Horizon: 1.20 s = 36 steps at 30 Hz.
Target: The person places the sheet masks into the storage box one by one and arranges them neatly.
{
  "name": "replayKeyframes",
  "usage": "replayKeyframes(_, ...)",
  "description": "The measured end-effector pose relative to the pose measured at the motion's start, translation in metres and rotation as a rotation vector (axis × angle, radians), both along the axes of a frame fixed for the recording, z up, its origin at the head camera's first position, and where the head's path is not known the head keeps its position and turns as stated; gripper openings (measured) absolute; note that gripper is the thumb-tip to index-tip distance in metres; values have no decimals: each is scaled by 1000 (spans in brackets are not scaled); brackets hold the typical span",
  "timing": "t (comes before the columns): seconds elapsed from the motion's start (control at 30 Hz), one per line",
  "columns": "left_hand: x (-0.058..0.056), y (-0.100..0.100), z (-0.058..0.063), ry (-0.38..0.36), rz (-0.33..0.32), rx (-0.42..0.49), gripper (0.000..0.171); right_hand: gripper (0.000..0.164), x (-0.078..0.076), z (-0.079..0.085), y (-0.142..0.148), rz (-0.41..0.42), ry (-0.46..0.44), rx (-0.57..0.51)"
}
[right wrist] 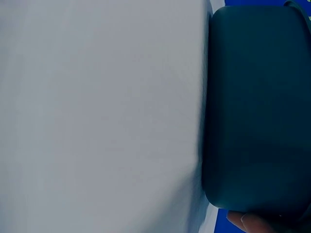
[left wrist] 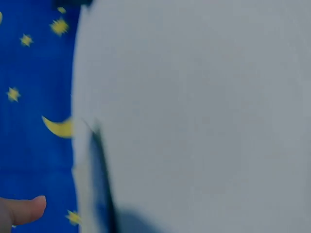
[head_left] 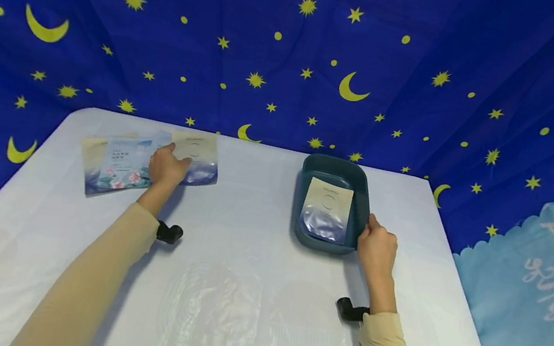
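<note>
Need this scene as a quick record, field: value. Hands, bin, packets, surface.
left hand: over the loose packets, grip unclear
right hand: holds the bin by its near right edge
bin: dark teal, right of the loose packets
bin contents: cream-and-purple packet
loose packets: overlapping, one floral
surface: white-covered table

A white table [head_left: 259, 213] carries overlapping packets [head_left: 125, 162] and, to their right, a teal bin [head_left: 322, 245].

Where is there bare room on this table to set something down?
Bare: the white table between the packets and the dark bin, and nearer, between the sleeves. Crowded: far left, where packets overlap under the left hand; the bin, one packet inside, right hand at its rim.
</note>
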<state>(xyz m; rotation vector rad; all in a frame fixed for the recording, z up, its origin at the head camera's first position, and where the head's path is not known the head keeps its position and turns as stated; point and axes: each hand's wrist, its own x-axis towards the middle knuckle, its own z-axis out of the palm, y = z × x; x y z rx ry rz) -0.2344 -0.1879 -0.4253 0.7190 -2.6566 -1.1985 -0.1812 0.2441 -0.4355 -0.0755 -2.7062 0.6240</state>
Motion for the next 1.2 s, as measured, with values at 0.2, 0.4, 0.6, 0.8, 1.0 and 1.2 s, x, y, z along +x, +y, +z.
replayKeyframes(0.2, 3, -8, -22, -16, 27, -64, 68, 34, -1, -2, -1, -5, -24, -1)
replayKeyframes(0.4, 0, -7, -30, -27, 114, -81, 64, 34, -2, -2, -1, 3, -20, 6)
replayKeyframes(0.6, -2, -5, -30, -10, 149, -90, 58, 34, 0, -1, 0, -8, -24, -4)
replayKeyframes(0.8, 1, -12, -28, -30, 156, -14, 48, 35, 0, -3, 1, 0, -42, -9)
replayKeyframes(1.0, 4, -21, -28, -43, 203, 27, 30, 35, -1, -4, 2, -5, -48, 2)
replayKeyframes(1.2, 4, -25, -30, 3, 253, 219, 22, 35, -2, -3, 1, -5, -36, 1)
